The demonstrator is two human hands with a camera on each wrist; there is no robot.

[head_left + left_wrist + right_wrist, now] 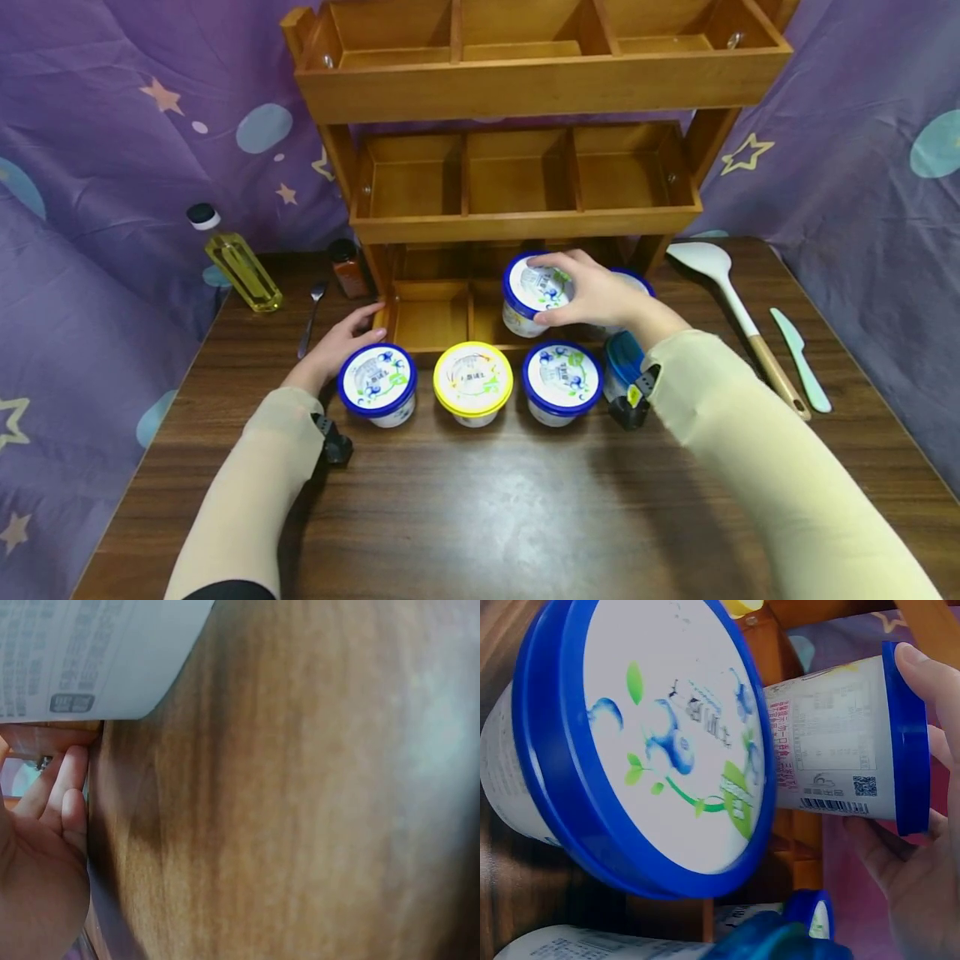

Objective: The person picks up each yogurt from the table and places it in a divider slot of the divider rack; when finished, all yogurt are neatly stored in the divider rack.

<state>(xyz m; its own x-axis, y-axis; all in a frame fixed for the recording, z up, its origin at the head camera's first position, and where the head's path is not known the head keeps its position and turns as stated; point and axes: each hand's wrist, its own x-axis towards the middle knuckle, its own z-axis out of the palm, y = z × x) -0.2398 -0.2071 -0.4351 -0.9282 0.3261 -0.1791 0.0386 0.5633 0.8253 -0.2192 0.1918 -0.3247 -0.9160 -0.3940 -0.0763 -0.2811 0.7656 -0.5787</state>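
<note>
My right hand [600, 292] grips a blue-lidded yogurt tub [538, 279] by its lid rim, thumb on the near side. It holds the tub over the middle compartment of the rack's lowest tier; whether the base touches is hidden. Behind this hand, another blue-lidded tub [633, 282] shows partly in the right compartment. My left hand [341, 342] touches the left end of the wooden rack [525, 225], its fingers fairly straight in the left wrist view. Before the rack stand a left blue-lidded tub [377, 383], a yellow-lidded tub [473, 379] and another blue-lidded tub [671, 742].
A teal-lidded container [624, 360] stands under the right wrist. Left of the rack are an oil bottle [242, 267], a spice jar [348, 268] and a fork [311, 317]. On the right lie a white spoon with wooden handle [731, 300] and a pale green knife [801, 360].
</note>
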